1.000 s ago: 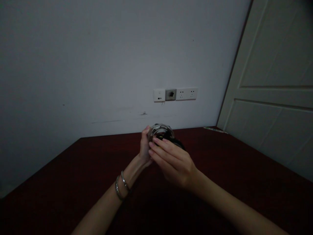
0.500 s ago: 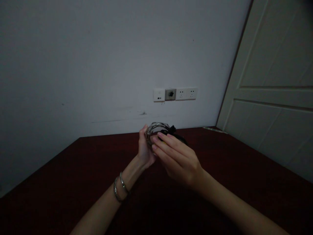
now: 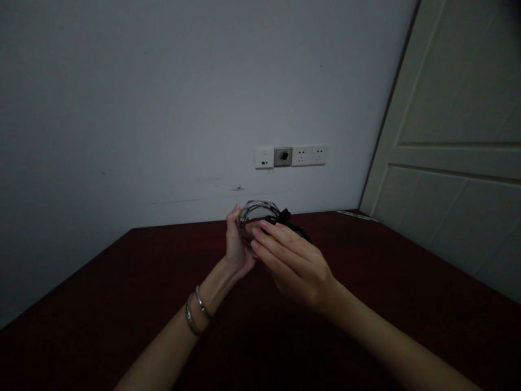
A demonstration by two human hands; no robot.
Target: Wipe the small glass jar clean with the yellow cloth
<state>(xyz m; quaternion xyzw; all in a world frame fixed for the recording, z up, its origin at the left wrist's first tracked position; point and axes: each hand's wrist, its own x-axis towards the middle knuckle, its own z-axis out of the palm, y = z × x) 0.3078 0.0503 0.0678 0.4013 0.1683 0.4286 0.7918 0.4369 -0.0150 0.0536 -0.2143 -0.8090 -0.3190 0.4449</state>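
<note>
Both of my hands meet over a coiled cord (image 3: 260,205), whose upper loops look shiny grey with dark marks. A black part (image 3: 284,215) sticks up at its right side, and a dark loop shows behind my right hand. My left hand (image 3: 238,244), with bangles on its wrist, is wrapped round the coil's left side, thumb up. My right hand (image 3: 299,264) has its fingers closed on the coil's lower right. A small yellow spot shows by its fingertips. The right thumb and the lower coil are hidden, and the dim light blurs details.
A dark red tabletop (image 3: 163,282) spreads under my hands and meets a pale wall (image 3: 163,108). Socket plates (image 3: 309,155) sit on the wall above the coil, beside a grey plate with a black knob (image 3: 284,156). A panelled door (image 3: 456,163) stands at the right.
My left hand and the coil have shifted slightly left, opening a little more of the ring to view. My right hand has moved slightly left too, keeping its hold.
</note>
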